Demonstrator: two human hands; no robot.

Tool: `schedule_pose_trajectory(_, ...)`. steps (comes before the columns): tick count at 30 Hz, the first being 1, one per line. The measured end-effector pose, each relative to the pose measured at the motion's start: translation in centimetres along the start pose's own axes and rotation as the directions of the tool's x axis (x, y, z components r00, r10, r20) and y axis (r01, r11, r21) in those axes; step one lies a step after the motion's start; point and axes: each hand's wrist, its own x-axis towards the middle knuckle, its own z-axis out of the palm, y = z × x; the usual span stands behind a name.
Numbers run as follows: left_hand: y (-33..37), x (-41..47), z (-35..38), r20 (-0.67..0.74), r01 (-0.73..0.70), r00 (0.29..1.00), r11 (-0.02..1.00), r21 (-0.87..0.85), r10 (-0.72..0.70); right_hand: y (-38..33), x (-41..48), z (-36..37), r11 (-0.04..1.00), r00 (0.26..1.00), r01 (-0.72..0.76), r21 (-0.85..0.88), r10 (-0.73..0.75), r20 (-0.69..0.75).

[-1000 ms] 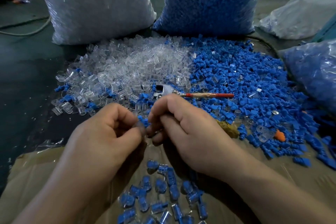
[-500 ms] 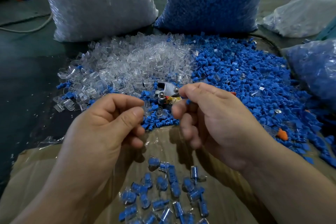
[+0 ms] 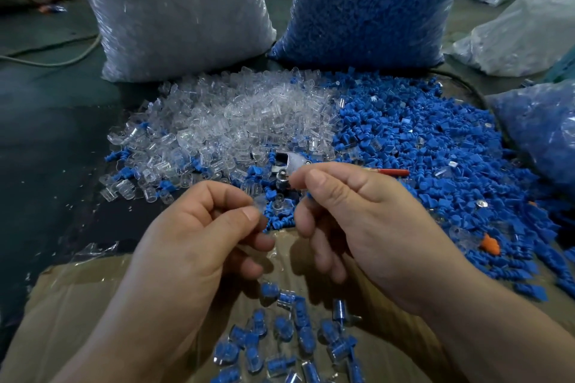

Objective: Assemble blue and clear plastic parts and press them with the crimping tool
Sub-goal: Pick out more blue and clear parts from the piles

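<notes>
My left hand pinches a small clear plastic part between thumb and forefinger. My right hand is close to its right, fingers curled, pinching a tiny blue part that barely shows. The two hands are a short gap apart. Just beyond my right fingertips lies the crimping tool, its metal head among the parts and its red handle pointing right. Loose clear parts are heaped at centre left, loose blue parts at right. Several assembled blue-and-clear pieces lie below my hands.
The assembled pieces rest on a sheet of cardboard. A big bag of clear parts and a big bag of blue parts stand behind the piles. Another blue-filled bag is at the right edge. An orange piece lies in the blue pile.
My hands were pressed together a second ago and have drawn apart. My right hand moved up and right toward the tool's head; my left hand stayed about where it was.
</notes>
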Motion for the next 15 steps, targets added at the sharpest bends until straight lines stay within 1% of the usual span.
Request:
schedule_pose_trajectory(2,-0.2,-0.1,0.2,-0.004,-0.017,1.0,0.999,0.032,0.017,0.0,-0.1,0.3,1.0,0.999,-0.01,0.029,0.009,0.04)
schedule_pose_trajectory(3,-0.2,-0.1,0.3,0.005,-0.029,1.0,0.998,0.054,0.028,0.0,-0.1,0.4,1.0,0.999,-0.007,0.0,0.007,0.047)
schedule_pose_trajectory(4,-0.1,-0.2,0.5,0.013,-0.033,0.999,0.997,0.066,0.033,0.1,-0.2,0.5,0.998,0.999,0.005,-0.057,-0.003,0.04)
schedule_pose_trajectory(5,-0.1,-0.2,0.6,0.016,-0.035,0.999,0.996,0.077,0.034,0.2,-0.2,0.5,0.988,0.999,0.034,-0.15,-0.03,0.023)
schedule_pose_trajectory(6,0.0,-0.3,0.8,0.009,-0.033,0.999,0.996,0.079,0.033,0.3,-0.3,0.5,0.955,0.996,0.084,-0.284,-0.087,0.004)
schedule_pose_trajectory(8,0.2,-0.3,1.0,-0.01,-0.054,0.998,0.996,0.076,0.055,0.5,-0.4,0.5,0.814,0.968,0.215,-0.54,-0.251,0.006)
schedule_pose_trajectory(9,0.1,-0.3,1.0,-0.013,-0.069,0.997,0.995,0.078,0.07,0.5,-0.4,0.4,0.741,0.949,0.262,-0.618,-0.314,0.025)
schedule_pose_trajectory(11,0.1,-0.3,1.1,-0.014,-0.09,0.996,0.991,0.096,0.092,0.5,-0.2,0.4,0.648,0.932,0.297,-0.701,-0.358,0.065)
schedule_pose_trajectory(15,-0.2,-0.1,0.9,-0.021,-0.099,0.995,0.991,0.087,0.101,0.5,0.0,0.6,0.54,0.932,0.324,-0.777,-0.324,0.164)
